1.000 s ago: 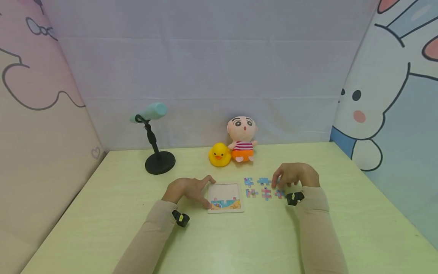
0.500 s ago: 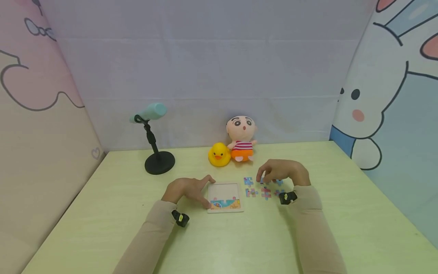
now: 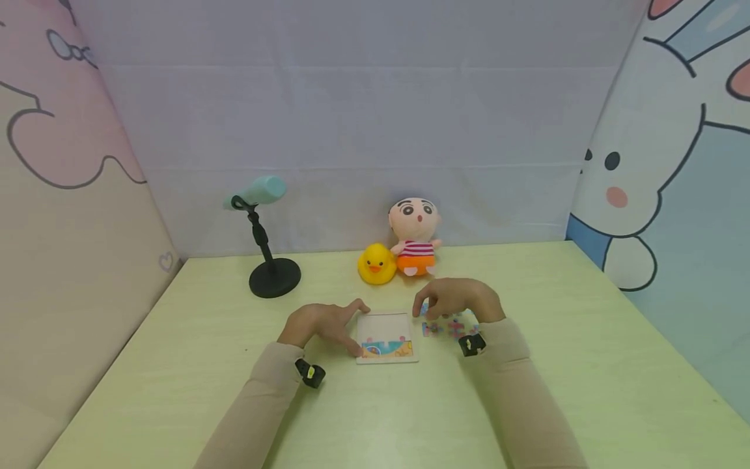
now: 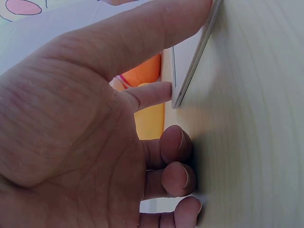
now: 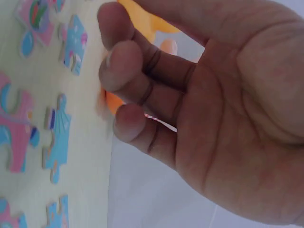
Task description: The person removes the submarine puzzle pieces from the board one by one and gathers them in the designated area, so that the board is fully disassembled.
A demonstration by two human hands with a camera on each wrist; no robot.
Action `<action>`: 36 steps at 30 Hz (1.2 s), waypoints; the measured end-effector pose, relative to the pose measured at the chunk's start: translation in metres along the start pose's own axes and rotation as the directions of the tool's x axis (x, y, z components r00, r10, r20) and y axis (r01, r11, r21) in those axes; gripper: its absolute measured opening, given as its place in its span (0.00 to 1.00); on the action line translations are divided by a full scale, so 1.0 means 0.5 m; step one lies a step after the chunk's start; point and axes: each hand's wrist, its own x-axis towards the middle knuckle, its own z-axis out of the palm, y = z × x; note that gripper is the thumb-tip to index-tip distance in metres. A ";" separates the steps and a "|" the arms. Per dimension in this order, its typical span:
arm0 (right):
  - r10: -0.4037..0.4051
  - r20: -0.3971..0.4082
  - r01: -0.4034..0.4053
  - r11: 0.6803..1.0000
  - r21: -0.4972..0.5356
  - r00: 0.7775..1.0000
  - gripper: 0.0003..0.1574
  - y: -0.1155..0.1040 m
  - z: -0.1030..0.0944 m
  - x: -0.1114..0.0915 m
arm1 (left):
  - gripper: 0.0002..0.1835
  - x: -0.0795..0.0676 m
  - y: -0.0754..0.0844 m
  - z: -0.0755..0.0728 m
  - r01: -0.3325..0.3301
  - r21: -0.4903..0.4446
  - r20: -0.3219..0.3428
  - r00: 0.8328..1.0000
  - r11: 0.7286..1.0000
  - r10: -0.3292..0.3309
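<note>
In the head view, a square puzzle tray (image 3: 383, 326) lies on the table, with a joined blue-and-orange strip of puzzle (image 3: 387, 348) along its near side. My left hand (image 3: 325, 327) rests at the tray's left side, its straight thumb and index finger touching the edge; the other fingers bend loosely beside it. My right hand (image 3: 457, 298) hovers over the loose pieces right of the tray, its fingers loosely bent. Below it, the right wrist view shows a blue puzzle piece (image 5: 59, 137), a pink puzzle piece (image 5: 19, 133) and several others flat on the table.
A yellow rubber duck (image 3: 377, 265) and a plush doll (image 3: 416, 238) sit behind the tray. To the back left stands a black stand (image 3: 274, 278) bearing a mint-green cylinder (image 3: 263, 191). A pale curtain (image 3: 351, 130) closes off the table's far edge.
My right hand has moved left, from the rightmost loose pieces to those nearest the tray. The left hand and the tray have stayed put.
</note>
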 end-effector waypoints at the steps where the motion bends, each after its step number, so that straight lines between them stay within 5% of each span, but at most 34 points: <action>1: 0.008 0.008 -0.008 1.000 0.005 1.000 0.15 -0.005 0.002 0.003 | 0.45 0.000 0.000 0.000 0.000 -0.001 0.000 1.000 1.000 0.000; 17: 0.046 0.068 -0.042 0.997 -0.062 0.997 0.10 -0.061 0.043 0.053 | 0.45 0.002 -0.001 -0.001 0.002 0.008 0.003 1.000 1.000 -0.002; 36: 0.033 0.042 -0.028 0.991 -0.131 0.999 0.09 -0.099 0.084 0.083 | 0.44 -0.006 0.004 -0.007 0.010 0.002 0.008 1.000 1.000 -0.010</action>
